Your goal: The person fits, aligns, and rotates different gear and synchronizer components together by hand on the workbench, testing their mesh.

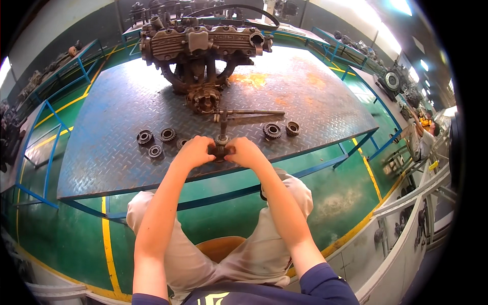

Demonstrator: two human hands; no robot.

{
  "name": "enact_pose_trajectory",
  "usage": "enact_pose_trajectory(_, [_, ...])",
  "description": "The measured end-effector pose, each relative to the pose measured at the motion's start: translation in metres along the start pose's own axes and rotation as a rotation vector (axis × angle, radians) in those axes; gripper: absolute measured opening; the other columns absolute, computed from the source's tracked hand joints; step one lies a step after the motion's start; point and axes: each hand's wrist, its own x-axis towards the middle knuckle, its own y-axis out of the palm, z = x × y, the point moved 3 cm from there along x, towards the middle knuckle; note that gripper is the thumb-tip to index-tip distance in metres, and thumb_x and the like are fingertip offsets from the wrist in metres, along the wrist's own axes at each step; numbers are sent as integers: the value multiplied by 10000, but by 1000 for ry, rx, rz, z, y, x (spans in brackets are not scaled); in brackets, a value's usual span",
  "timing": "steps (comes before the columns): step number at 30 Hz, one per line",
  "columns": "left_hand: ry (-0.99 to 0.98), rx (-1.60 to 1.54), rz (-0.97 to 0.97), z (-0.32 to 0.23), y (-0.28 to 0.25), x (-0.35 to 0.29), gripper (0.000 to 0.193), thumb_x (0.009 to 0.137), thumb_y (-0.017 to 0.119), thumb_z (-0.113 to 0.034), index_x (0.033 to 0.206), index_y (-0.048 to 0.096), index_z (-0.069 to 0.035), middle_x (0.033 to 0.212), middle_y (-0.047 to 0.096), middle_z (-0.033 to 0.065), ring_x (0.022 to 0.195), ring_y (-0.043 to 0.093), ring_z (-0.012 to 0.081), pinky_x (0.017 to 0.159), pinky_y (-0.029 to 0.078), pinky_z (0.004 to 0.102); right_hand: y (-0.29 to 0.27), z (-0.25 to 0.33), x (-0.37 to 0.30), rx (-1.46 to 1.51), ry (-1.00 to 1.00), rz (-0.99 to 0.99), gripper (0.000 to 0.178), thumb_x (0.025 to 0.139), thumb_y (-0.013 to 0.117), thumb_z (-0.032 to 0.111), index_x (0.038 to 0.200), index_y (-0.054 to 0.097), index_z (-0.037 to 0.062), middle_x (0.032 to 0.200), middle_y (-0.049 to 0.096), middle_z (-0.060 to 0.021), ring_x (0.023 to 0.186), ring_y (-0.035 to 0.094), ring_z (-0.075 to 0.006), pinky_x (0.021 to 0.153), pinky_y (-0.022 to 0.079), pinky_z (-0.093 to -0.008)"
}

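Dark gear gripped between left hand and right hand, fingers closed on it. Shaft at 12 o'clock; engine beyond. Loose gears at 2 and 9 o'clock.

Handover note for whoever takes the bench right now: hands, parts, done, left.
Left hand and right hand: both closed on a small dark steel gear at the near edge of the blue checker-plate table.
Parts: rusty engine block at the far side; thin steel shaft lying flat; loose dark gears in two groups, left and right.
Done: gears laid out.
Left: gear in hand not yet set down.
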Motion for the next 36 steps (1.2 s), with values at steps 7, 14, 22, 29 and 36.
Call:
enact_pose_trajectory(7, [-22, -5, 61, 7, 9, 5, 298, 703, 770, -154, 959, 707, -15, 836, 691, 169, 799, 668, 322, 728, 516, 399, -3, 5, 1, 123, -128, -122, 291, 687, 795, 151, 932, 687, 37, 827, 643, -139, 835, 627, -357, 729, 500, -421])
enact_pose_trajectory(14, [-111, -21, 118, -2, 9, 7, 278, 706, 784, -182, 941, 718, -49, 930, 703, 172, 910, 671, 347, 811, 528, 425, -1, -8, 1, -12, -112, -94, 327, 670, 799, 136, 958, 694, 21, 756, 624, -133, 738, 610, -317, 686, 490, -392])
enact_pose_trajectory(22, [-107, 25, 157, 2, 13, 5, 301, 713, 782, -209, 962, 721, -53, 918, 697, 183, 900, 672, 349, 791, 530, 427, -5, -8, 1, 90, -11, -5, 341, 690, 811, 176, 983, 695, 42, 841, 650, -127, 870, 638, -325, 754, 502, -425])
enact_pose_trajectory(29, [-8, -22, -42, -3, 10, 1, 289, 716, 759, -156, 948, 714, 9, 730, 670, 161, 689, 649, 318, 665, 507, 373, -3, 0, 1, 8, -64, -48, 333, 687, 818, 201, 946, 688, 37, 837, 644, -138, 905, 629, -318, 770, 500, -413])
enact_pose_trajectory(36, [-25, 83, -17, 12, 18, 0, 304, 697, 772, -160, 948, 713, 1, 775, 677, 183, 747, 662, 335, 701, 516, 392, -3, -4, 2, 90, 47, 72, 294, 706, 798, 194, 927, 692, 32, 832, 665, -146, 809, 640, -341, 724, 505, -429])
